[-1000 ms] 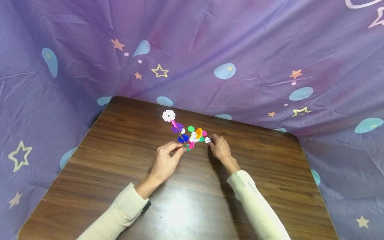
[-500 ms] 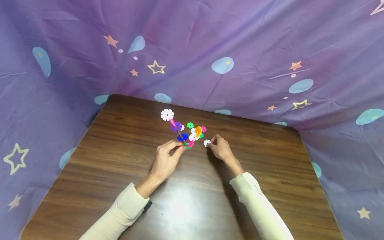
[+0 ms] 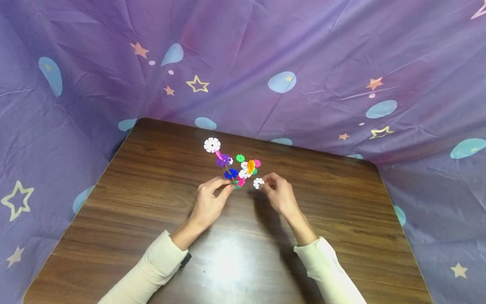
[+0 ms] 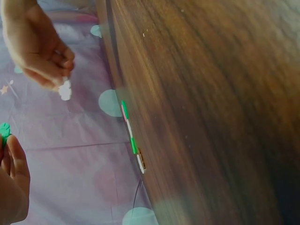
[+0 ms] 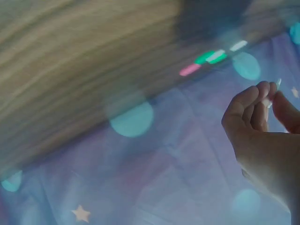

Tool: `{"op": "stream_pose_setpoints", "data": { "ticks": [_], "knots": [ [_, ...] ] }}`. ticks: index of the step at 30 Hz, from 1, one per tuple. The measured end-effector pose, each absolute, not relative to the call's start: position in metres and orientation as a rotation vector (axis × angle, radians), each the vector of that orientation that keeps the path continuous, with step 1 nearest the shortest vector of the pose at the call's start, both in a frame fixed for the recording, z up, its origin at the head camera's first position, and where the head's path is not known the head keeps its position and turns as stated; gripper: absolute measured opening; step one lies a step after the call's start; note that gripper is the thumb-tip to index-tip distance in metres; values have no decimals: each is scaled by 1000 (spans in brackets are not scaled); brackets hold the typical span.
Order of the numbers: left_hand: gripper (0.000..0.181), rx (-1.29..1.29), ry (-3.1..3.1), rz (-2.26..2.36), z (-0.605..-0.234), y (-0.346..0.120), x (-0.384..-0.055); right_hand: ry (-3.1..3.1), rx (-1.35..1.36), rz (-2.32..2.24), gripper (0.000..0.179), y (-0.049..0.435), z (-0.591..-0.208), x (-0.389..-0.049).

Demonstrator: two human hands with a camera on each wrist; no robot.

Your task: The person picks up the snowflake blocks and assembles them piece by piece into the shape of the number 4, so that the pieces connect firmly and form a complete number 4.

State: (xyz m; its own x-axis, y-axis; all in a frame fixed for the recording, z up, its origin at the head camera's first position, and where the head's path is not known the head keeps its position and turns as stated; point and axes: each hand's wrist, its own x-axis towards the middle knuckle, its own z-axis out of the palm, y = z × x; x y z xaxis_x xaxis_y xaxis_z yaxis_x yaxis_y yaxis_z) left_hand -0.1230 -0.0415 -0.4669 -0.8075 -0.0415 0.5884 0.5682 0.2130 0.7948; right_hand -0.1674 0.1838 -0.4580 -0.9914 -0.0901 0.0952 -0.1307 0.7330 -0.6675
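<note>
My left hand [image 3: 210, 202] pinches a green notched plastic disc [image 3: 237, 185] between thumb and fingertips; in the left wrist view that green disc [image 4: 5, 132] shows at the fingertips. Just beyond these fingers a line of similar discs leads away: a blue disc [image 3: 230, 174], a purple disc [image 3: 223, 160], a pink one and a larger white disc [image 3: 211, 145] at the far end. My right hand [image 3: 282, 195] holds a white notched disc [image 3: 258, 183] by its edge, to the right of the left hand and apart from it. That white disc [image 5: 278, 85] is nearly edge-on in the right wrist view.
Between and beyond the hands lies a loose group of discs: an orange disc [image 3: 251, 166], a green disc [image 3: 240, 158], white ones and pink ones. The brown wooden table [image 3: 159, 169] meets a purple curtain [image 3: 243, 63] with stars at its back and sides.
My right hand has drawn the white disc away from the group, slightly toward me and to the left, turning its face into view. My left hand has kept its hold in nearly the same place.
</note>
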Motion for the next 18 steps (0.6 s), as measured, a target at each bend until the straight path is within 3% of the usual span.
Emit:
{"op": "stream_pose_setpoints", "data": {
  "ticks": [18],
  "knots": [
    [5, -482, -2056, -1604, -467, -38, -120, -2607, 261, 1094, 15, 171, -407, -129]
  ]
}}
